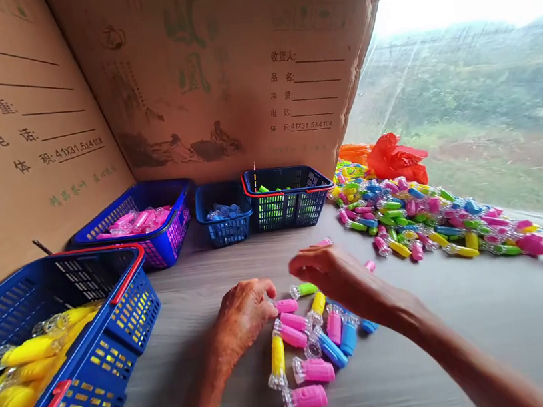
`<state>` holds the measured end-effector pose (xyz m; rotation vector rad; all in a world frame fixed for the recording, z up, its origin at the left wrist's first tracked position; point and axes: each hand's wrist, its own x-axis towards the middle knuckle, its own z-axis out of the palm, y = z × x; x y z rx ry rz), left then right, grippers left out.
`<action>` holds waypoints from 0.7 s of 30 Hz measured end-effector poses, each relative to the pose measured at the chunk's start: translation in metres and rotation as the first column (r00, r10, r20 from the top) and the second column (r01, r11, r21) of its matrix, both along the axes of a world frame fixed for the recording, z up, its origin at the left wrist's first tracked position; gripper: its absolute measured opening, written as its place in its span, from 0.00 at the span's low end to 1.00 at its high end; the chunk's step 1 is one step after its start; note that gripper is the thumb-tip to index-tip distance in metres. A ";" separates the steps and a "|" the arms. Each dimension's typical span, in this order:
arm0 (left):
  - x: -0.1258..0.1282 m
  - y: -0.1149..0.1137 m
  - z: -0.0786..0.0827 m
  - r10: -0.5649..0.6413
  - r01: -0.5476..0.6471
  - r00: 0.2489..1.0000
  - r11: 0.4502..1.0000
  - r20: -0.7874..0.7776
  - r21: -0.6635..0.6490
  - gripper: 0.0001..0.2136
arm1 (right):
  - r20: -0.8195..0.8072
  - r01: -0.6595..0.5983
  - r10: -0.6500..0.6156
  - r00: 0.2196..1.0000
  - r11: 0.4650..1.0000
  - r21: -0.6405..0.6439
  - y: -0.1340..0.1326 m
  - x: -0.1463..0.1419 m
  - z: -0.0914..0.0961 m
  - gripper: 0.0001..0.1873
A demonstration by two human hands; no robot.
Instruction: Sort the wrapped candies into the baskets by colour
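Observation:
Several small plastic tubes with clear ridged caps lie scattered on the grey wooden tabletop (471,330) in front of me, mostly pink, with some yellow and blue. One is a pink tube (305,399) at the near end, and a yellow tube (277,356) lies beside it. My left hand (241,317) rests with curled fingers just left of a pink tube (286,306), with nothing visible in it. My right hand (324,270) reaches above the group, blurred, close to a green tube (304,288). Whether it holds anything is hidden.
A blue basket (108,267) of yellow tubes stands at near left. Further blue baskets (287,211) hold pink, blue and green parts at the back. A large mixed pile (405,218) spreads at right, by an orange plastic bag (396,159). A cardboard carton (192,73) stands behind.

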<state>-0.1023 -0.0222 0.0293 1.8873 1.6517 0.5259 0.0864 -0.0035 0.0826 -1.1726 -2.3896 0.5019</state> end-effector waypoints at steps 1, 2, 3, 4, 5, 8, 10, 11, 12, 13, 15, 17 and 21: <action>-0.001 -0.001 0.004 -0.012 0.011 0.999 0.999 -0.041 -0.037 0.08 | 0.071 0.025 -0.022 0.997 0.999 -0.048 -0.001 0.017 -0.007 0.13; -0.001 -0.002 0.007 -0.027 0.022 0.997 0.997 -0.066 -0.070 0.08 | 0.122 0.035 -0.025 0.992 0.996 -0.081 -0.004 0.030 -0.014 0.15; 0.000 -0.003 0.009 -0.043 0.036 0.996 0.995 -0.076 -0.092 0.08 | 0.151 0.029 -0.014 0.989 0.995 -0.099 -0.008 0.038 -0.022 0.16; 0.002 -0.003 0.009 -0.061 0.053 0.996 0.993 -0.070 -0.105 0.08 | 0.167 0.012 0.006 0.986 0.995 -0.104 -0.013 0.041 -0.029 0.17; 0.004 -0.004 0.008 -0.080 0.073 0.995 0.991 -0.058 -0.111 0.08 | 0.183 -0.010 0.028 0.983 0.995 -0.099 -0.017 0.041 -0.036 0.18; 0.013 -0.006 -0.001 -0.112 0.108 0.993 0.991 -0.047 -0.085 0.08 | 0.269 -0.043 0.054 0.962 0.998 -0.046 -0.025 0.032 -0.052 0.16; 0.017 -0.007 -0.007 -0.128 0.124 0.990 0.990 -0.064 -0.059 0.08 | 0.316 -0.041 0.042 0.948 0.999 -0.010 -0.025 0.025 -0.057 0.15; 0.018 -0.008 -0.009 -0.133 0.130 0.988 0.990 -0.073 -0.050 0.08 | 0.321 -0.038 0.037 0.946 0.999 -0.001 -0.024 0.024 -0.058 0.14; 0.019 -0.008 -0.011 -0.135 0.132 0.988 0.990 -0.078 -0.047 0.08 | 0.311 -0.034 0.034 0.950 0.999 -0.006 -0.022 0.024 -0.058 0.15; 0.020 -0.008 -0.012 -0.138 0.134 0.987 0.990 -0.081 -0.050 0.08 | 0.285 -0.030 0.035 0.958 0.999 -0.024 -0.020 0.026 -0.057 0.15; 0.021 -0.008 -0.013 -0.139 0.136 0.987 0.989 -0.074 -0.055 0.07 | 0.154 -0.014 0.031 0.988 0.993 -0.113 -0.014 0.033 -0.055 0.14; 0.022 -0.008 -0.015 -0.133 0.131 0.990 0.990 -0.051 -0.053 0.07 | -0.092 0.031 -0.061 0.994 0.956 -0.291 -0.008 0.040 -0.052 0.11; 0.024 -0.011 -0.022 -0.093 0.096 0.994 0.994 0.060 -0.049 0.07 | -0.515 -0.116 -0.310 0.799 0.761 -0.639 0.001 0.031 -0.044 0.21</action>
